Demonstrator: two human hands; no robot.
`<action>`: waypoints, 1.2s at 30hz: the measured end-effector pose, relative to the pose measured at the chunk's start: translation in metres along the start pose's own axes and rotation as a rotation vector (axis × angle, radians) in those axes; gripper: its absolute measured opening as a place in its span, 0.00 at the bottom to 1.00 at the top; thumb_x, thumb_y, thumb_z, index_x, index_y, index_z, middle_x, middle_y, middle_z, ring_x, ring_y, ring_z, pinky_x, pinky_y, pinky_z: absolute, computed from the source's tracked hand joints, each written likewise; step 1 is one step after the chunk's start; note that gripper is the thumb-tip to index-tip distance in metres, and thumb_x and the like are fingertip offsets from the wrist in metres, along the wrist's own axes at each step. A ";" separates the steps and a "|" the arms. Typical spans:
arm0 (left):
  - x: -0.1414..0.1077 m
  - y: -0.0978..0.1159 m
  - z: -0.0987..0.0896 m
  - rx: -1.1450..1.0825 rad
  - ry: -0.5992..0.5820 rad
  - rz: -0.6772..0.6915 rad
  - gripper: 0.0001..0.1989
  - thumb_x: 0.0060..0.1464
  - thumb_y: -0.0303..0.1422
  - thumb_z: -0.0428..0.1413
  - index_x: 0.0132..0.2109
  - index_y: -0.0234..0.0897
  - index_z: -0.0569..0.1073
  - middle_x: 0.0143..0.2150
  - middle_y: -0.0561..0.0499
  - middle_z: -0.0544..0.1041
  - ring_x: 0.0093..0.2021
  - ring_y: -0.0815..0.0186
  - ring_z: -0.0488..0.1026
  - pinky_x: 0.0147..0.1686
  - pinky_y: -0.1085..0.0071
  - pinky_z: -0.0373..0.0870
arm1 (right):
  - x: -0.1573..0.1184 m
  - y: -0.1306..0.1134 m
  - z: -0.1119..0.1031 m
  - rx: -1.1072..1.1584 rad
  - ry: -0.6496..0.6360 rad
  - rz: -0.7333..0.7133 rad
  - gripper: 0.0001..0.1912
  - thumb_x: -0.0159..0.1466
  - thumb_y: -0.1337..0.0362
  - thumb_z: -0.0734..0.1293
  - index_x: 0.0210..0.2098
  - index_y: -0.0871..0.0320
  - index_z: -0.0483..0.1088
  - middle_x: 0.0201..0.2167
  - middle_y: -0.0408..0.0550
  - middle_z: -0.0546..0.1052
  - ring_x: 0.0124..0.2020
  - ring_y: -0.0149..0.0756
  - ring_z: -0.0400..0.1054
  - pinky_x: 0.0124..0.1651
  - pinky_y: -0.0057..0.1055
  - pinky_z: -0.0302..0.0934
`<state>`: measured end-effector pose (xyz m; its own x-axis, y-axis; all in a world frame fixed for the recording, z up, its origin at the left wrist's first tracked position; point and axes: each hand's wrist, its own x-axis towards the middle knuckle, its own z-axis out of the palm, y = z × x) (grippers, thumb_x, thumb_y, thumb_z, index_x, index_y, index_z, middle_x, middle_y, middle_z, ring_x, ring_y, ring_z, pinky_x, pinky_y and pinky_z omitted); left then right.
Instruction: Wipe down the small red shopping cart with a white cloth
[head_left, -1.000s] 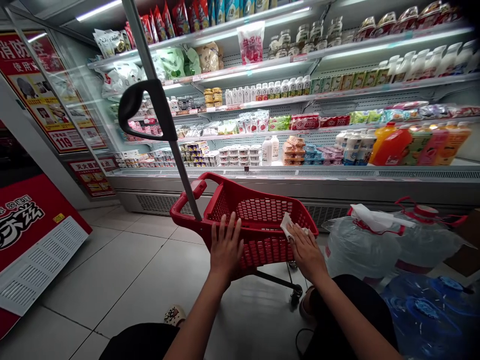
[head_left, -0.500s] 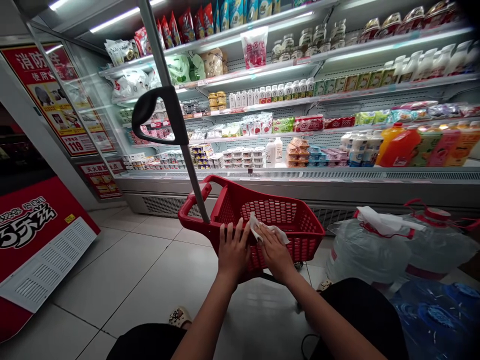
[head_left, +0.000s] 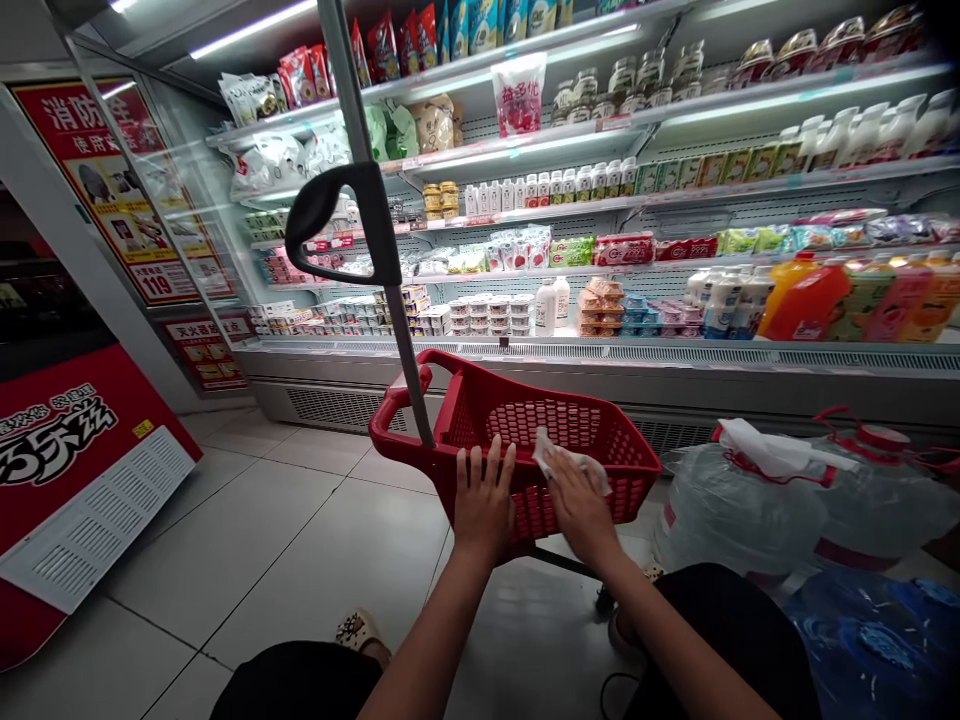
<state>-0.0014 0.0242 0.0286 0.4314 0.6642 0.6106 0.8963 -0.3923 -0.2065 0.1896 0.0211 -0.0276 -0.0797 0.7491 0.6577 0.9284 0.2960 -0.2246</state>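
Observation:
A red plastic shopping basket [head_left: 630, 478] with perforated walls and a tall grey pole [head_left: 409, 375] stands in front of me. My left hand [head_left: 484, 500] lies against its near side, fingers spread and pointing up, with nothing in it. To the right, my right hand [head_left: 581, 508] presses a white cloth [head_left: 553, 450] onto the near rim and wall. Part of the cloth is hidden under the fingers. The black loop handle [head_left: 341, 225] on the pole is touched by neither hand.
A refrigerated shelf [head_left: 675, 355] full of dairy goods and drinks runs behind the basket. Large water bottles [head_left: 739, 510] stand on the floor at the right, with blue ones [head_left: 877, 640] nearer. A red freezer [head_left: 82, 480] is at the left.
My right hand and the cloth have slid right along the basket's near rim, farther from my left hand. The whole basket appears slightly farther right in the view.

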 end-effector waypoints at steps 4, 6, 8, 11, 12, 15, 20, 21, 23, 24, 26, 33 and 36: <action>0.000 -0.002 -0.003 0.012 0.016 0.040 0.38 0.63 0.34 0.53 0.77 0.40 0.52 0.79 0.48 0.52 0.71 0.46 0.59 0.74 0.45 0.47 | 0.011 -0.037 -0.001 0.075 -0.030 -0.104 0.30 0.78 0.62 0.47 0.78 0.51 0.38 0.76 0.45 0.55 0.76 0.37 0.47 0.77 0.47 0.34; -0.001 -0.012 -0.010 0.003 0.022 0.077 0.40 0.63 0.32 0.52 0.78 0.37 0.49 0.79 0.47 0.51 0.74 0.52 0.56 0.75 0.52 0.47 | 0.009 -0.031 -0.008 0.059 -0.052 -0.117 0.30 0.79 0.61 0.47 0.78 0.49 0.38 0.76 0.43 0.54 0.76 0.37 0.47 0.77 0.47 0.34; -0.002 -0.024 -0.019 -0.007 0.035 0.090 0.40 0.61 0.30 0.53 0.77 0.36 0.49 0.79 0.47 0.50 0.77 0.57 0.51 0.76 0.57 0.46 | 0.003 -0.014 -0.014 0.021 -0.061 -0.095 0.29 0.79 0.60 0.48 0.78 0.48 0.40 0.76 0.43 0.55 0.76 0.37 0.48 0.77 0.46 0.34; -0.002 -0.039 -0.030 -0.013 0.065 0.028 0.38 0.60 0.29 0.56 0.75 0.43 0.57 0.79 0.46 0.50 0.78 0.54 0.48 0.76 0.51 0.43 | -0.005 0.014 -0.016 -0.032 -0.024 -0.011 0.29 0.79 0.59 0.48 0.77 0.49 0.44 0.74 0.44 0.59 0.75 0.38 0.51 0.76 0.48 0.34; -0.002 -0.042 -0.032 -0.017 0.071 0.007 0.36 0.60 0.29 0.57 0.74 0.46 0.60 0.79 0.46 0.51 0.78 0.52 0.49 0.76 0.48 0.43 | -0.006 0.019 -0.015 -0.040 -0.011 0.016 0.28 0.79 0.59 0.48 0.77 0.49 0.46 0.73 0.44 0.60 0.75 0.39 0.52 0.76 0.48 0.35; -0.001 -0.042 -0.034 -0.047 0.077 -0.023 0.35 0.59 0.30 0.58 0.72 0.46 0.64 0.77 0.43 0.56 0.77 0.49 0.52 0.75 0.45 0.44 | -0.004 0.017 -0.008 -0.028 0.024 0.051 0.28 0.78 0.59 0.48 0.76 0.51 0.51 0.72 0.46 0.63 0.74 0.40 0.53 0.76 0.49 0.36; 0.001 -0.034 -0.030 -0.088 0.095 -0.068 0.40 0.55 0.26 0.58 0.74 0.36 0.59 0.75 0.39 0.60 0.76 0.49 0.54 0.75 0.50 0.49 | 0.020 -0.040 0.002 0.116 0.006 -0.013 0.27 0.77 0.63 0.48 0.73 0.53 0.58 0.71 0.47 0.65 0.73 0.40 0.55 0.76 0.51 0.38; 0.001 -0.034 -0.029 -0.084 0.105 -0.074 0.41 0.55 0.25 0.56 0.75 0.34 0.57 0.75 0.39 0.60 0.76 0.50 0.54 0.75 0.50 0.50 | 0.027 -0.055 0.002 0.157 -0.006 -0.035 0.27 0.77 0.64 0.49 0.73 0.53 0.58 0.71 0.47 0.65 0.73 0.40 0.54 0.76 0.51 0.38; 0.001 -0.035 -0.027 -0.064 0.127 -0.074 0.40 0.60 0.24 0.53 0.76 0.31 0.50 0.75 0.38 0.60 0.76 0.52 0.54 0.75 0.50 0.51 | 0.040 -0.082 0.002 0.237 -0.036 -0.083 0.28 0.77 0.64 0.49 0.74 0.54 0.57 0.72 0.47 0.63 0.74 0.39 0.53 0.76 0.50 0.39; 0.000 -0.036 -0.026 -0.052 0.140 -0.069 0.39 0.62 0.24 0.51 0.77 0.30 0.47 0.75 0.38 0.59 0.76 0.53 0.54 0.74 0.50 0.52 | 0.045 -0.093 0.001 0.272 -0.048 -0.100 0.28 0.77 0.65 0.49 0.74 0.55 0.56 0.72 0.47 0.63 0.74 0.38 0.53 0.77 0.49 0.39; 0.000 -0.038 -0.025 -0.028 0.161 -0.049 0.38 0.66 0.23 0.47 0.77 0.29 0.42 0.76 0.36 0.57 0.76 0.54 0.54 0.74 0.51 0.55 | 0.052 -0.107 -0.001 0.324 -0.065 -0.125 0.29 0.76 0.66 0.49 0.75 0.56 0.53 0.73 0.48 0.62 0.74 0.37 0.52 0.77 0.47 0.40; -0.002 -0.040 -0.027 -0.046 0.144 -0.036 0.40 0.59 0.22 0.51 0.76 0.29 0.49 0.77 0.36 0.54 0.77 0.52 0.52 0.74 0.50 0.53 | 0.029 -0.065 -0.015 0.184 -0.065 -0.161 0.29 0.78 0.63 0.49 0.77 0.49 0.47 0.74 0.44 0.58 0.75 0.36 0.51 0.77 0.48 0.37; -0.004 -0.039 -0.026 -0.041 0.091 -0.021 0.38 0.55 0.23 0.53 0.73 0.33 0.59 0.76 0.41 0.59 0.76 0.49 0.54 0.75 0.48 0.51 | 0.005 -0.020 -0.021 0.051 -0.044 -0.114 0.29 0.78 0.62 0.50 0.77 0.48 0.46 0.74 0.43 0.58 0.75 0.36 0.51 0.77 0.47 0.38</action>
<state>-0.0407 0.0202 0.0543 0.4002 0.6126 0.6816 0.8992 -0.4062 -0.1629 0.1779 0.0063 -0.0050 -0.2005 0.7337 0.6493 0.8928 0.4097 -0.1873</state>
